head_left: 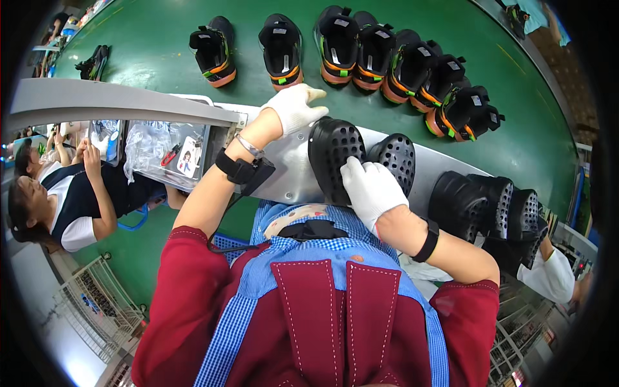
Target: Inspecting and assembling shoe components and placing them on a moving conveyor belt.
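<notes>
My left hand (pixel 295 109), in a white knit glove, reaches over the metal ledge with thumb and fingers apart and holds nothing. Just right of it, on the ledge, is a black shoe-shaped piece (pixel 327 151) dotted with round holes. My right hand (pixel 373 191), also gloved, has its fingers closed at the inner side of that piece; its thumb is hidden. A second black perforated piece (pixel 394 158) sits right beside the first, partly behind my right hand. Nearest beyond my left hand stands a black sneaker (pixel 282 48) with orange and green trim.
More sneakers (pixel 412 64) line the green table (pixel 258 106). Several black perforated pieces (pixel 487 200) crowd the ledge (pixel 290 171) at right. A grey bar (pixel 129 100) crosses at left above a tray (pixel 193 155) of plastic bags. People sit at left; another person's sleeve (pixel 548 274) shows at right.
</notes>
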`<action>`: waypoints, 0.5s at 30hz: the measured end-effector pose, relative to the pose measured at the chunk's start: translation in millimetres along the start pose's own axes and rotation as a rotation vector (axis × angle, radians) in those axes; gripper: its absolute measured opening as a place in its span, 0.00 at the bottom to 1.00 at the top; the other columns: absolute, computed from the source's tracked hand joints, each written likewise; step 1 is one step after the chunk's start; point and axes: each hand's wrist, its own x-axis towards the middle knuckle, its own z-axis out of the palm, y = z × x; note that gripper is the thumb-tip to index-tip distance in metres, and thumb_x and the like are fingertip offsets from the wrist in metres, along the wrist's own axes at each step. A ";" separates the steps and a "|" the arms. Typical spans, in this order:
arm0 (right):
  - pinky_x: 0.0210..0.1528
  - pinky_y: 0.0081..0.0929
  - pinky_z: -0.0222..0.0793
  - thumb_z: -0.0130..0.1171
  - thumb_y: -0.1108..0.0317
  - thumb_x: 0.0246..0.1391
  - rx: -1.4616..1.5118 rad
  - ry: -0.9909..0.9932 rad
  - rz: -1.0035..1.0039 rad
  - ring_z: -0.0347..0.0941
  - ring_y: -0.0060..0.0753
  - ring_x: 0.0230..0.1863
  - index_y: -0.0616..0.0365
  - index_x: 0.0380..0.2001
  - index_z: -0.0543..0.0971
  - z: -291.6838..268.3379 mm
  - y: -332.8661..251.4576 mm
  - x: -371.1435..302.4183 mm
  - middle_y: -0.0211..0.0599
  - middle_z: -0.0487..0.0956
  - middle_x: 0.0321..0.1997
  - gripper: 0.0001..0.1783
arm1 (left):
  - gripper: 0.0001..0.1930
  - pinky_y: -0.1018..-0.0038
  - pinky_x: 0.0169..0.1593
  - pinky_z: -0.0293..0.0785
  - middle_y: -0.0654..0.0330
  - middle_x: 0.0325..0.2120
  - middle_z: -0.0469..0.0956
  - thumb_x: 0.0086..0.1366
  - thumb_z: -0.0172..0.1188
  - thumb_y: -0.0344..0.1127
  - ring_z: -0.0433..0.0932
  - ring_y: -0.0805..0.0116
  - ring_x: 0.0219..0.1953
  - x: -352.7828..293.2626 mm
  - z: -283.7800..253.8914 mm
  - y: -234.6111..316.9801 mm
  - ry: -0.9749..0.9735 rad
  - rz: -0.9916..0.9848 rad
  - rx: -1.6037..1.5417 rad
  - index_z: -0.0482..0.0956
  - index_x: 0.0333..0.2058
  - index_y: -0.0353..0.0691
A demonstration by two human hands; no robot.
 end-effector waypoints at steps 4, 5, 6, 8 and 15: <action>0.42 0.39 0.71 0.70 0.61 0.37 0.184 -0.069 -0.021 0.75 0.45 0.38 0.61 0.35 0.76 -27.4 11.5 -3.6 0.43 0.74 0.36 0.22 | 0.27 0.70 0.55 0.70 0.44 0.48 0.77 0.59 0.58 0.47 0.77 0.54 0.50 -0.4 -1.0 6.9 0.003 0.004 -0.044 0.76 0.51 0.32; 0.44 0.39 0.71 0.71 0.59 0.35 0.218 -0.110 0.037 0.75 0.47 0.40 0.61 0.36 0.77 -41.4 10.5 -4.8 0.45 0.75 0.37 0.25 | 0.27 0.70 0.54 0.71 0.47 0.50 0.75 0.61 0.57 0.46 0.77 0.57 0.50 -1.1 -5.4 11.0 -0.016 -0.016 -0.098 0.73 0.54 0.34; 0.44 0.39 0.71 0.71 0.59 0.35 0.217 -0.111 0.038 0.75 0.47 0.40 0.61 0.36 0.77 -56.7 11.0 -7.9 0.45 0.75 0.37 0.25 | 0.27 0.70 0.54 0.71 0.50 0.52 0.74 0.63 0.56 0.45 0.76 0.60 0.50 -1.9 -9.0 15.2 -0.034 -0.035 -0.153 0.71 0.57 0.37; 0.42 0.38 0.72 0.70 0.59 0.38 0.323 -0.070 0.081 0.75 0.47 0.40 0.60 0.37 0.76 -84.2 16.5 -11.4 0.43 0.76 0.39 0.23 | 0.29 0.68 0.55 0.70 0.50 0.56 0.71 0.64 0.54 0.47 0.75 0.61 0.53 -5.9 -16.5 24.4 -0.015 -0.032 -0.439 0.65 0.61 0.38; 0.51 0.39 0.68 0.71 0.64 0.35 0.423 0.371 -0.099 0.71 0.53 0.48 0.65 0.44 0.72 -107.4 49.8 30.4 0.50 0.73 0.48 0.31 | 0.24 0.67 0.52 0.74 0.57 0.46 0.76 0.67 0.54 0.49 0.77 0.67 0.47 -14.3 -18.5 74.7 -0.167 -0.004 -1.802 0.69 0.54 0.39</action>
